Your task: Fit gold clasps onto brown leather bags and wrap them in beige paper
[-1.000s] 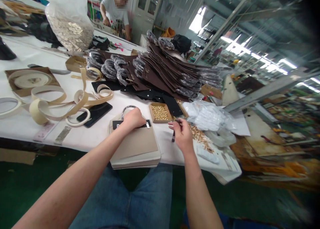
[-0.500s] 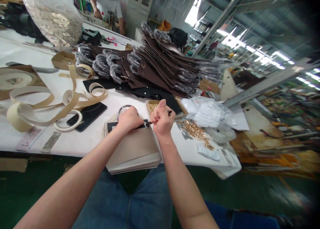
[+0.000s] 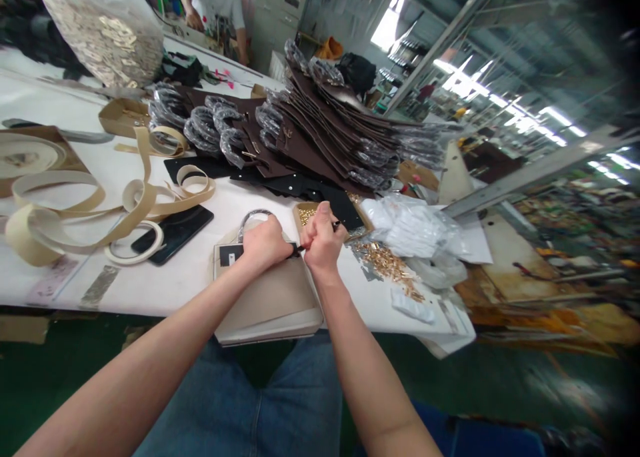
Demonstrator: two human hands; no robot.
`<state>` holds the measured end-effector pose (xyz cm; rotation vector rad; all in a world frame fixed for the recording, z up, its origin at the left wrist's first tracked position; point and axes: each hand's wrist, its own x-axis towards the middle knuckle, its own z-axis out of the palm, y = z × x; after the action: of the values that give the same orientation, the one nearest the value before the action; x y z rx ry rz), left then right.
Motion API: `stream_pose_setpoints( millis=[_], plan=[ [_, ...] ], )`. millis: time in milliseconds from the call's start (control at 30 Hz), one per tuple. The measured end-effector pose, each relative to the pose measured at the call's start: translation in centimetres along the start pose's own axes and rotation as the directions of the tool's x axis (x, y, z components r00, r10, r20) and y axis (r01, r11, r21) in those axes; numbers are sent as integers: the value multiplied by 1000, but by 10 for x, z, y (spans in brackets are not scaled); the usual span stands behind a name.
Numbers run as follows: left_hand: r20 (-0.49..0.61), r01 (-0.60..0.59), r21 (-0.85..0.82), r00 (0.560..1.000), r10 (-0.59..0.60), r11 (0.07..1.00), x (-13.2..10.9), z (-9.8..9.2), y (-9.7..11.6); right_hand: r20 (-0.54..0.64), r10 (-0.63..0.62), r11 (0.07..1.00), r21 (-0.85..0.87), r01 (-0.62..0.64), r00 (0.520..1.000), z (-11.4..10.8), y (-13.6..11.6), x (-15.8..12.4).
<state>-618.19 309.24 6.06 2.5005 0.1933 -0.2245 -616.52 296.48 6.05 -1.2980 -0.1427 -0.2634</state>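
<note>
Lying beneath left hand; beige panel

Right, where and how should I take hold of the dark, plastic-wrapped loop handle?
Probably pinch the dark, plastic-wrapped loop handle at its left bend, from the left: that thin curve shows uncovered beyond the beige rectangular board, while the left grip hides its right end.

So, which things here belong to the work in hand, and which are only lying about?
In use, it appears:
dark tool, in the right grip
black strip, partly under the left grip
beige panel beneath it

Probably just lying about:
black phone
white tape roll
beige band
clear plastic bag
</note>
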Motion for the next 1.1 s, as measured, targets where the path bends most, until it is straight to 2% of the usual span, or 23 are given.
stream_pose_setpoints(
  millis=[100,267,533,733,833,933,1100],
  plan=[
    [-24,3,-23,1000,-3,1000,-1,4,-3,22,25,998,60,-27,999,-14,-8,-1],
    [-34,-26,-56,999,24,998,-1,10,-11,-35,-29,993,117,33,999,-32,-17,-19],
    [-55,-56,-69,997,52,996,0,14,-15,-10,2,999,34,-2,1000,-23,-11,-13],
    [-55,-45,-76,998,41,996,-1,16,-17,39,51,997,53,-53,998,-20,-14,-14],
    [-59,-50,-69,997,46,996,-1,16,-18,43,109,994,21,-110,993,-17,-15,-8],
    [-52,-49,-65,998,46,997,-1,17,-17,15,218,973,-79,-217,976,-7,-9,9],
    [-49,-64,-68,997,61,996,-2,17,-17,-68,427,864,-262,-429,902,24,18,42]
  ],
)
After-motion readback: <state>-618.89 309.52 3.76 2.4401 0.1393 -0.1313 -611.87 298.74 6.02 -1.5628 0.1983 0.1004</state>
